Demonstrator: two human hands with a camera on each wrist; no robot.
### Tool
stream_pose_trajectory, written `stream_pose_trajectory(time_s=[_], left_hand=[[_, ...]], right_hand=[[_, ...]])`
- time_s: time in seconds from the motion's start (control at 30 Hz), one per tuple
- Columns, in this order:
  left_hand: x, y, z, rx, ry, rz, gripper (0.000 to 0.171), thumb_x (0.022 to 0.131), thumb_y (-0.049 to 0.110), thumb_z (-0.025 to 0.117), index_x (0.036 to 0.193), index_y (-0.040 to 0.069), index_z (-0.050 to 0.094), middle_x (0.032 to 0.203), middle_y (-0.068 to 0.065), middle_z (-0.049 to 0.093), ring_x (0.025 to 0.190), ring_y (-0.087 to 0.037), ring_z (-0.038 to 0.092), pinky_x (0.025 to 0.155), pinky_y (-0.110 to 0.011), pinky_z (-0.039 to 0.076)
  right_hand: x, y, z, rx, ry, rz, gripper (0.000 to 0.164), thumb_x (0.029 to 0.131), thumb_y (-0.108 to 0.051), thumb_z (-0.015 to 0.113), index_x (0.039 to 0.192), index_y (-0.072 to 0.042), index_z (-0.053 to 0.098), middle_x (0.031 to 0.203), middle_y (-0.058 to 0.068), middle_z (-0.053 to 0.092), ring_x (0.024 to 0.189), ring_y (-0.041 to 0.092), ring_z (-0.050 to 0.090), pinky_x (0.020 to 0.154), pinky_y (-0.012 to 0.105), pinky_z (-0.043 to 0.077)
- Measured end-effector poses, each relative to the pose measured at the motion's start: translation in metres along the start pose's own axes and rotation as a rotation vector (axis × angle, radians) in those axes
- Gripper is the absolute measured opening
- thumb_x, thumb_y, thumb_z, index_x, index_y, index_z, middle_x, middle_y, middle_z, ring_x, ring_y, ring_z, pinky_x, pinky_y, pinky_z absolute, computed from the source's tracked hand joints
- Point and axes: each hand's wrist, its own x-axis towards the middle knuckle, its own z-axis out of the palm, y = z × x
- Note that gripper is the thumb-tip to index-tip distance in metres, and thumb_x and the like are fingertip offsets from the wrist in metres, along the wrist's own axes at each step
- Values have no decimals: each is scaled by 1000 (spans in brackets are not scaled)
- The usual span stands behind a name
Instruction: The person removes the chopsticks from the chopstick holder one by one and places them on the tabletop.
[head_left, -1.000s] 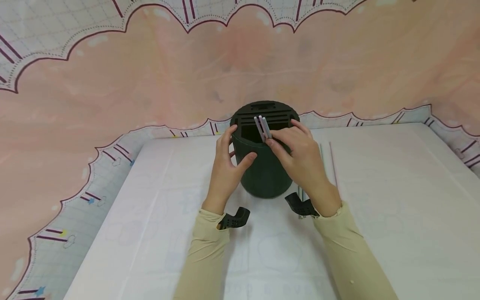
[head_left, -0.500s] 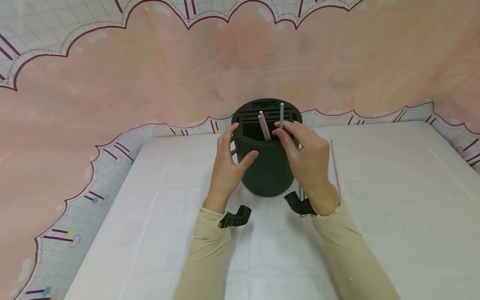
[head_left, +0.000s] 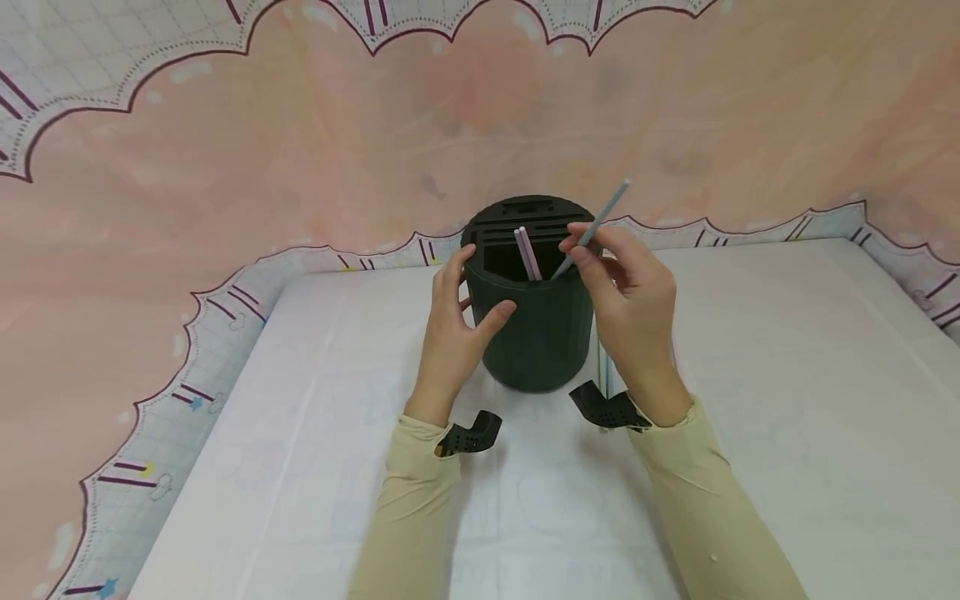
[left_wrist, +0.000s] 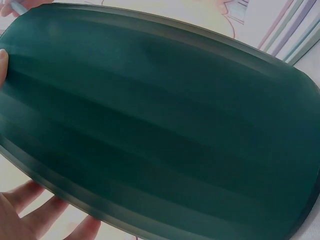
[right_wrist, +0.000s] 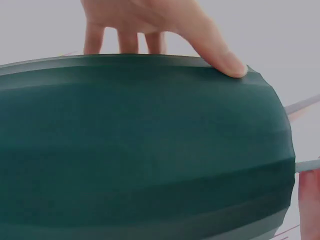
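Note:
A dark green ribbed pen holder (head_left: 536,333) stands upright on the white table, its top divided into slots and one larger opening. My left hand (head_left: 452,337) grips its left side, thumb on the front and fingers round the side. Two thin lilac sticks (head_left: 528,252) lean in the large opening. My right hand (head_left: 633,300) pinches a thin pale blue stick (head_left: 609,207) between thumb and fingers at the holder's right rim. That stick slants up to the right, its lower end at the opening. In the right wrist view, the left thumb (right_wrist: 232,65) presses on the holder's wall.
Several thin coloured sticks (left_wrist: 295,30) lie on the table to the right of the holder, partly hidden by the right hand and wrist in the head view. Behind the white tabletop (head_left: 337,375) hangs a peach patterned cloth (head_left: 375,150). Each wrist wears a black mount (head_left: 472,433).
The right hand held several sticks together at the opening. The lilac ones now lean there by themselves. The pale blue stick has tilted from upright to the right as that hand moved right.

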Motion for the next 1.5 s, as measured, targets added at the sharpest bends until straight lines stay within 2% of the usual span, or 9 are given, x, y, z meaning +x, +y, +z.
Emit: stream_pose_trajectory(time_s=[0.1, 0.27, 0.4, 0.53, 0.73, 1.0, 1.13, 1.33, 1.5], left_hand=[[0, 0, 0, -1, -7, -7, 71, 78, 58, 55, 135, 47, 16, 138, 11, 24, 123, -9, 30, 93, -34, 39], [0, 0, 0, -13, -11, -18, 70, 77, 58, 55, 135, 47, 17, 138, 11, 24, 123, -10, 30, 93, -37, 39], [1, 0, -1, -14, -7, -19, 71, 77, 58, 55, 135, 47, 17, 137, 10, 25, 123, -11, 31, 93, -38, 39], [1, -1, -1, -17, -8, -25, 71, 77, 58, 56, 135, 46, 17, 137, 9, 26, 124, -12, 31, 92, -40, 39], [2, 0, -1, -18, -8, -28, 70, 77, 57, 56, 135, 47, 17, 137, 9, 26, 124, -12, 31, 93, -39, 39], [3, 1, -1, -10, -15, -51, 71, 77, 58, 56, 135, 48, 16, 137, 10, 26, 124, -11, 31, 93, -37, 39], [3, 1, -1, -11, -13, -54, 71, 77, 57, 57, 135, 48, 17, 136, 11, 26, 124, -10, 30, 93, -35, 39], [4, 2, -2, -8, -16, -55, 72, 77, 58, 56, 135, 48, 16, 136, 11, 26, 124, -10, 30, 93, -34, 39], [5, 3, -2, -9, -11, -44, 71, 77, 57, 56, 135, 47, 16, 135, 10, 27, 123, -9, 30, 93, -32, 39]], right_hand=[[2, -1, -3, 43, 81, 32, 18, 84, 4, 56, 100, 12, 58, 88, 17, 62, 86, 21, 59, 76, 30, 49], [5, 1, -8, 167, 181, 7, 17, 87, 5, 51, 102, 12, 53, 89, 21, 60, 84, 28, 59, 78, 37, 49], [9, 4, -13, 245, 180, -14, 17, 87, 7, 49, 103, 10, 52, 89, 24, 58, 83, 32, 59, 78, 40, 49], [12, 6, -19, 231, 160, 8, 21, 86, 6, 52, 107, 9, 54, 90, 24, 60, 84, 32, 60, 79, 39, 49], [19, 6, -31, 246, 260, 23, 22, 86, 3, 54, 108, 3, 56, 88, 25, 60, 81, 32, 60, 78, 38, 49], [28, 13, -48, 530, 468, 95, 24, 86, 1, 54, 109, 6, 47, 79, 32, 56, 71, 40, 58, 69, 43, 51], [32, 18, -55, 593, 531, 110, 24, 87, -1, 53, 110, 4, 44, 75, 34, 55, 68, 43, 57, 64, 45, 52], [36, 24, -70, 621, 628, 156, 24, 89, -3, 50, 111, 1, 42, 76, 34, 54, 70, 44, 56, 61, 46, 52], [38, 31, -85, 569, 693, 210, 29, 86, -9, 59, 110, -1, 44, 78, 33, 54, 69, 43, 56, 58, 44, 52]])
